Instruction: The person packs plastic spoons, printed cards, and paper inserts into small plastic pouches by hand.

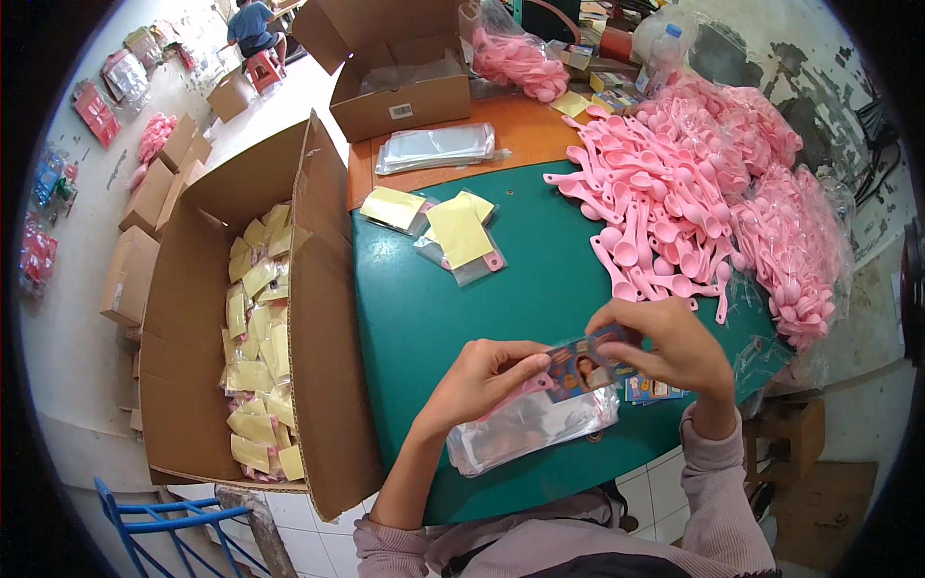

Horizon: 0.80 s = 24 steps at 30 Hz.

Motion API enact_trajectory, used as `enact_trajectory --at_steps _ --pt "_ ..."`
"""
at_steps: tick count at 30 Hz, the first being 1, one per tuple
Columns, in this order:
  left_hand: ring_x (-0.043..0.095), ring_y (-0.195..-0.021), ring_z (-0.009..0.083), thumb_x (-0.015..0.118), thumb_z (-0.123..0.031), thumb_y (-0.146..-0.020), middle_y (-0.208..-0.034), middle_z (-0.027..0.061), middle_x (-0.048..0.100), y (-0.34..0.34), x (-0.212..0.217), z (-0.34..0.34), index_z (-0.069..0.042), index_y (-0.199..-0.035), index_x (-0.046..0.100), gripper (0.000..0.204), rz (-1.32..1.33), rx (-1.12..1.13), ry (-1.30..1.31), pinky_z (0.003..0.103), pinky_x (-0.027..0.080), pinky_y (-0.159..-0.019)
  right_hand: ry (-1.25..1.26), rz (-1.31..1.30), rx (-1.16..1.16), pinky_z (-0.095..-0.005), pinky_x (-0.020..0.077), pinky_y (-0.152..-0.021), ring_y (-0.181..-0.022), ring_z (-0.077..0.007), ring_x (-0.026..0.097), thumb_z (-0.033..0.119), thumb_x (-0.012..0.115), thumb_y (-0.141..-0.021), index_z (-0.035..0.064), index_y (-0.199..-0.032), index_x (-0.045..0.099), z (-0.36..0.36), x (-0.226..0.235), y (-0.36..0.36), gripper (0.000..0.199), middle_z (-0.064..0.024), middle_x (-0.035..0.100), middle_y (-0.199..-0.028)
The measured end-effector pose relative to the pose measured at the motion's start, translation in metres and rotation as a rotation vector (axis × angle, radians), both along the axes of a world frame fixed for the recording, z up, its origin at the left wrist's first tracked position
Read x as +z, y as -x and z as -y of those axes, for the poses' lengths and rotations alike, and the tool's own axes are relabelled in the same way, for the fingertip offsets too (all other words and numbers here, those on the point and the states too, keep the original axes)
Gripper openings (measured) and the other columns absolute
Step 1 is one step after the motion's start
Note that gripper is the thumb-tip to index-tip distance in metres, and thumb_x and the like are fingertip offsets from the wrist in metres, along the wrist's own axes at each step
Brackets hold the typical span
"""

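Observation:
My left hand (pixel 482 378) and my right hand (pixel 665 347) together hold a printed picture card (pixel 586 368) over the green table (pixel 453 308). A pink spoon (pixel 520 391) sticks out under my left fingers, partly hidden. Just below my hands lies a stack of clear plastic bags (pixel 525 429). More printed cards (pixel 650 388) lie under my right hand. A big heap of pink spoons (pixel 674 202) fills the table's right side.
A large open cardboard box (pixel 241 318) at my left holds several packed bags with yellow cards. Packed bags (pixel 461 231) lie mid-table. Beyond stand another open box (pixel 400 72), clear bags (pixel 434 146), and a bag of pink spoons (pixel 515 58). A person (pixel 252 29) sits far back.

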<state>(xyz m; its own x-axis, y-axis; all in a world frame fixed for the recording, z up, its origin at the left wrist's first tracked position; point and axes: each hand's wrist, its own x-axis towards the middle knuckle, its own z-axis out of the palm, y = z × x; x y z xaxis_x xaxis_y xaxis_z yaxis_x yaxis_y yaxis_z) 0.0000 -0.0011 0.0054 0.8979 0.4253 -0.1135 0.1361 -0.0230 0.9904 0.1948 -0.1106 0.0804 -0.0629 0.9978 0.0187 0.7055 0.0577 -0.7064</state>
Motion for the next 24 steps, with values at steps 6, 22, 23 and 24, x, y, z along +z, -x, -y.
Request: enact_trajectory --at_steps 6,22,23,24 --pt "0.059 -0.073 0.009 0.059 -0.024 -0.087 -0.084 0.0093 0.067 -0.004 0.012 0.009 -0.009 -0.134 0.037 0.054 -0.095 0.038 -0.206 0.024 0.047 -0.065 -0.046 -0.035 0.122 -0.0314 0.0438 -0.057 -0.061 -0.027 0.056 0.013 0.067 -0.074 0.0025 -0.09 0.056 -0.017 -0.038 0.013 0.022 -0.0118 0.057 -0.069" --pt "0.06 -0.082 0.0124 0.061 -0.011 -0.084 -0.088 0.0101 0.064 0.02 0.002 -0.017 -0.005 -0.129 0.039 0.05 0.101 0.178 0.106 0.027 0.051 -0.07 0.319 -0.608 -0.154 -0.0216 0.0424 -0.059 -0.067 -0.0067 0.053 0.01 0.07 -0.073 0.0006 -0.076 0.059 -0.018 -0.04 -0.025 0.015 0.0 0.056 -0.07" --pt "0.06 -0.081 0.0136 0.061 -0.012 -0.084 -0.088 0.0109 0.064 0.019 0.001 -0.016 -0.005 -0.129 0.039 0.051 0.107 0.165 0.133 0.027 0.052 -0.07 0.319 -0.607 -0.155 -0.0216 0.0424 -0.059 -0.067 -0.0067 0.053 0.01 0.07 -0.073 0.0006 -0.076 0.059 -0.019 -0.042 -0.024 0.015 0.0 0.056 -0.07" --pt "0.06 -0.081 0.0136 0.061 -0.012 -0.084 -0.088 0.0109 0.064 0.016 0.0 -0.014 -0.005 -0.129 0.039 0.051 0.107 0.162 0.134 0.027 0.052 -0.07 0.197 -0.501 -0.183 -0.0225 0.0434 -0.06 -0.067 -0.0073 0.054 0.012 0.069 -0.074 0.0002 -0.077 0.061 -0.02 -0.044 -0.023 0.015 -0.0015 0.058 -0.07"
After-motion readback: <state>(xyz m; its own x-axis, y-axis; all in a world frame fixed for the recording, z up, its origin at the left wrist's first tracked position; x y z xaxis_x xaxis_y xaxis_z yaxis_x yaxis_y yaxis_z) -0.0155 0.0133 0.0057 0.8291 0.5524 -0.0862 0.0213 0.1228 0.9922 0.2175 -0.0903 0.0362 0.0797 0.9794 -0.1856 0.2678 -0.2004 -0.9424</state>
